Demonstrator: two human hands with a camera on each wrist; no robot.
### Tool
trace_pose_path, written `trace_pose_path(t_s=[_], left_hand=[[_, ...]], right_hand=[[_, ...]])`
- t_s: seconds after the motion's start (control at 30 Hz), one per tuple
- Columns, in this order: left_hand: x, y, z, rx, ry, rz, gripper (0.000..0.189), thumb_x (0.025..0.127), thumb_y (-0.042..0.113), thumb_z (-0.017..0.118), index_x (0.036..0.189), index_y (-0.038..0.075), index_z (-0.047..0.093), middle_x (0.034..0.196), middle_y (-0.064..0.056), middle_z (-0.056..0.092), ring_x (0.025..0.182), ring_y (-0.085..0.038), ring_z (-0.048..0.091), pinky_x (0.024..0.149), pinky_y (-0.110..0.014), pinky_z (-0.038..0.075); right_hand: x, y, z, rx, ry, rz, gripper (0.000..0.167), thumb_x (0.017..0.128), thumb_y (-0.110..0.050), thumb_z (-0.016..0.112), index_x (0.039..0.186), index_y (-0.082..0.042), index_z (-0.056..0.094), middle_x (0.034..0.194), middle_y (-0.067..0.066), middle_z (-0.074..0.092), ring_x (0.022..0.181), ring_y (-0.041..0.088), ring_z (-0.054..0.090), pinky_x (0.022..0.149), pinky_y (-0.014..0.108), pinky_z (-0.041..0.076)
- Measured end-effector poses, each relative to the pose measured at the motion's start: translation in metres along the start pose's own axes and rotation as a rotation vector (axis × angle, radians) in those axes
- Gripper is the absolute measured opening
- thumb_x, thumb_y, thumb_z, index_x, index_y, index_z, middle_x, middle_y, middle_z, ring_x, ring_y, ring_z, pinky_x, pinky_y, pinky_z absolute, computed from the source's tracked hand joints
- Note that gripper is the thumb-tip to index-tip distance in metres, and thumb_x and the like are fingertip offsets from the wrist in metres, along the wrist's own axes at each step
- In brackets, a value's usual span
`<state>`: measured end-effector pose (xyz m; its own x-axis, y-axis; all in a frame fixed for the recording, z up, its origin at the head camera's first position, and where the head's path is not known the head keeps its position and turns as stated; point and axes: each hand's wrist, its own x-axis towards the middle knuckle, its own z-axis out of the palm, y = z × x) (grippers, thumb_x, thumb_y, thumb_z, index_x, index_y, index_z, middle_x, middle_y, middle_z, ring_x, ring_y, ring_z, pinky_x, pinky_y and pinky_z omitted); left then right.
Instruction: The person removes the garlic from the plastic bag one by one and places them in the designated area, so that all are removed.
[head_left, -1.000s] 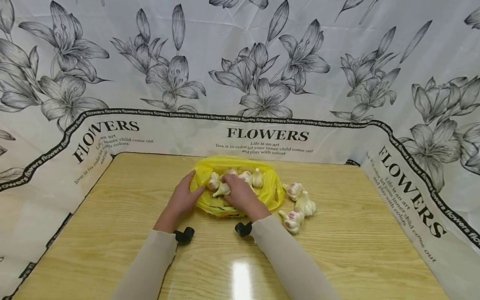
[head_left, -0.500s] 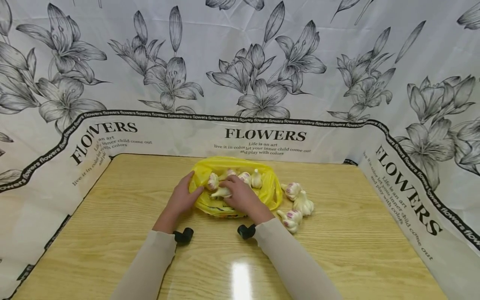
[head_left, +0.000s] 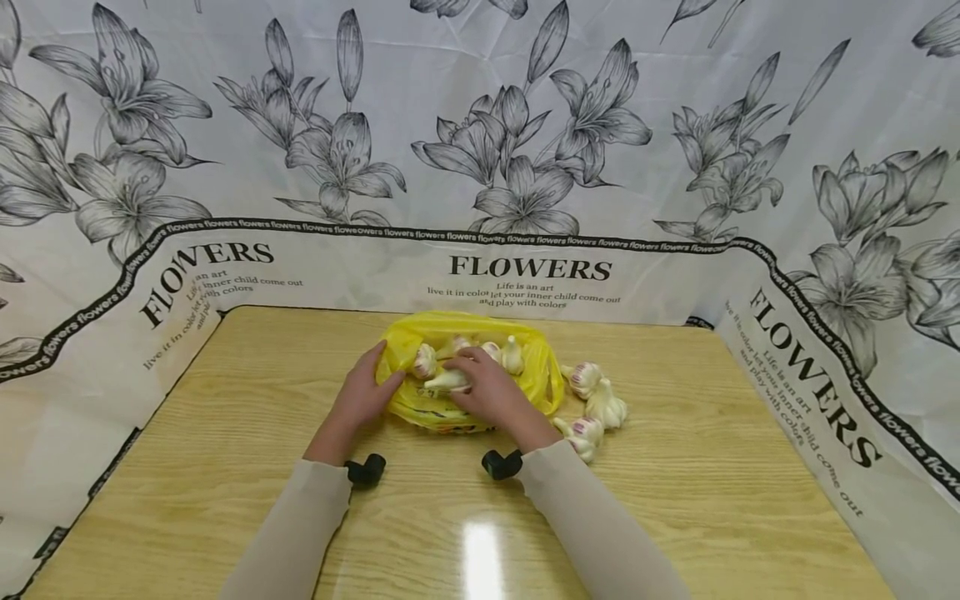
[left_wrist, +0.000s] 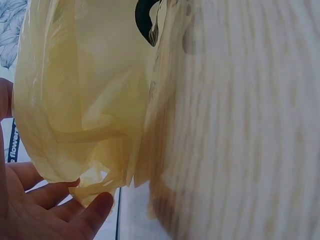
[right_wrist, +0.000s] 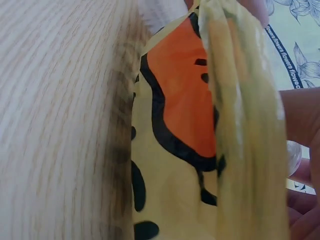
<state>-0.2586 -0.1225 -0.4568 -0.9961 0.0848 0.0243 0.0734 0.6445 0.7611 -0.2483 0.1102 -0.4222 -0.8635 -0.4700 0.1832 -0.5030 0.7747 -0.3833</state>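
Note:
A yellow plastic bag [head_left: 546, 385] lies open on the table with several garlic bulbs inside, one of them a white bulb [head_left: 512, 357] at its right. My left hand [head_left: 362, 390] holds the bag's left edge between thumb and fingers. In the left wrist view, the fingers [left_wrist: 95, 212] sit at the bag's thin yellow film. My right hand [head_left: 483, 385] reaches into the opening and grips a garlic bulb [head_left: 444, 381], its stem pointing left. In the right wrist view the bag's printed side [right_wrist: 182, 100] hides most of that hand.
Right of the bag, a group of 3 garlic bulbs [head_left: 606, 406] lies on the wooden table [head_left: 712, 467]. A white cloth with flower print [head_left: 337, 275] hangs along the back and sides. Black wrist cameras [head_left: 501, 464] stick out inward from both wrists.
My right wrist has shifted a little to the right, and more of the bulb under the fingers shows. The left hand keeps its place on the bag edge. The camera view has shifted slightly.

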Motion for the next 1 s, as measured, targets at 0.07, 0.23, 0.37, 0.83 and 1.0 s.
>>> trace_pose_path(t_s=[0.07, 0.23, 0.37, 0.83, 1.0], left_hand=[[0.0, 0.0, 0.0, 0.002, -0.001, -0.002, 0.073, 0.097, 0.035, 0.052, 0.155, 0.006, 0.019, 0.158, -0.02, 0.025, 0.146, -0.039, 0.024, 0.118, -0.053, 0.023], [0.0, 0.001, 0.0, -0.005, 0.004, 0.0, 0.072, 0.097, 0.034, 0.052, 0.155, 0.006, 0.019, 0.157, -0.02, 0.025, 0.146, -0.038, 0.024, 0.118, -0.053, 0.023], [-0.001, 0.0, 0.0, -0.014, 0.009, -0.002, 0.072, 0.097, 0.034, 0.052, 0.155, 0.006, 0.019, 0.158, -0.02, 0.025, 0.146, -0.038, 0.024, 0.118, -0.053, 0.023], [-0.003, -0.001, 0.001, -0.021, 0.017, -0.02, 0.071, 0.096, 0.033, 0.052, 0.155, 0.007, 0.02, 0.158, -0.02, 0.025, 0.146, -0.038, 0.024, 0.118, -0.053, 0.023], [-0.003, -0.001, 0.0, -0.011, 0.015, -0.007, 0.072, 0.097, 0.034, 0.051, 0.155, 0.006, 0.02, 0.157, -0.021, 0.025, 0.145, -0.039, 0.025, 0.118, -0.053, 0.023]], right_hand=[[-0.002, 0.0, -0.003, 0.01, 0.005, 0.008, 0.043, 0.088, -0.02, 0.068, 0.13, -0.016, 0.06, 0.14, 0.01, 0.049, 0.122, 0.028, 0.054, 0.098, 0.041, 0.05], [-0.008, 0.001, -0.01, 0.048, 0.04, 0.005, 0.043, 0.086, -0.018, 0.07, 0.128, -0.016, 0.061, 0.139, 0.009, 0.05, 0.122, 0.028, 0.054, 0.098, 0.043, 0.049], [-0.012, 0.003, -0.013, 0.065, 0.051, 0.018, 0.045, 0.086, -0.019, 0.071, 0.129, -0.017, 0.061, 0.141, 0.009, 0.049, 0.125, 0.03, 0.052, 0.101, 0.046, 0.047], [-0.027, 0.012, -0.024, 0.087, 0.096, 0.073, 0.045, 0.086, -0.024, 0.071, 0.13, -0.02, 0.061, 0.145, 0.007, 0.046, 0.125, 0.034, 0.053, 0.098, 0.05, 0.049], [-0.035, 0.017, -0.032, 0.11, 0.114, 0.059, 0.044, 0.087, -0.027, 0.071, 0.129, -0.019, 0.061, 0.144, 0.008, 0.047, 0.124, 0.035, 0.054, 0.095, 0.05, 0.05]])
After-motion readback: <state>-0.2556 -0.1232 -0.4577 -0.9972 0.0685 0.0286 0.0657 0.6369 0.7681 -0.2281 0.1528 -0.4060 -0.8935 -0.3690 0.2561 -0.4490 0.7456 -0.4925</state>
